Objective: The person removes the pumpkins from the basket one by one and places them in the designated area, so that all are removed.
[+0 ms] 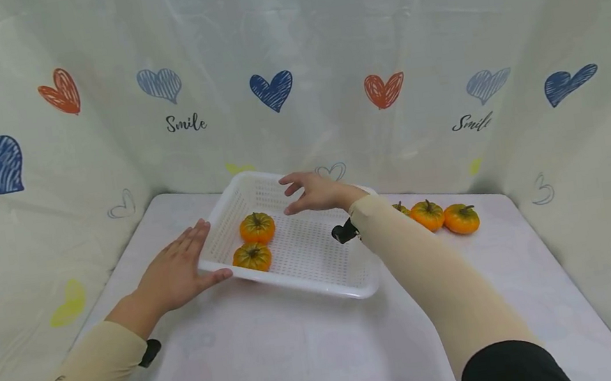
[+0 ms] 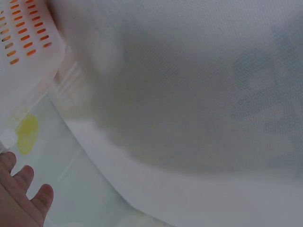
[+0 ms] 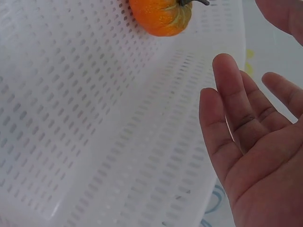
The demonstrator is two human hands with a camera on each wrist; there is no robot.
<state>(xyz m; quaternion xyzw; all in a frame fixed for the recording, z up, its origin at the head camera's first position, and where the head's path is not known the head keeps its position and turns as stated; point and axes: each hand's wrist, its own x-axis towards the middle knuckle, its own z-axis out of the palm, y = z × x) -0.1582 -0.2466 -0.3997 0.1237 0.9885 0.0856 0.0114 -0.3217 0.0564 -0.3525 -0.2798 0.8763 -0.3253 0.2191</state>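
Observation:
A white perforated plastic basket [image 1: 301,283] stands at an angle on the table, with two small orange-and-green pumpkins [image 1: 257,228] in its left end. My left hand [image 1: 177,272] is at the basket's left end, fingers extended along the side and thumb at the front rim. Over the basket's far side hovers my right hand [image 1: 317,191], its fingers slightly bent and apart, holding nothing. In the right wrist view its palm and fingers [image 3: 230,90] show bare beside the basket wall, and one pumpkin [image 3: 163,16] lies farther along inside.
Three more pumpkins [image 1: 427,215] sit in a row on the table right of the basket, the nearest to it partly hidden by my right sleeve. A white cloth [image 1: 236,367] covers the table. A curtain [image 1: 320,34] printed with hearts hangs behind and at both sides.

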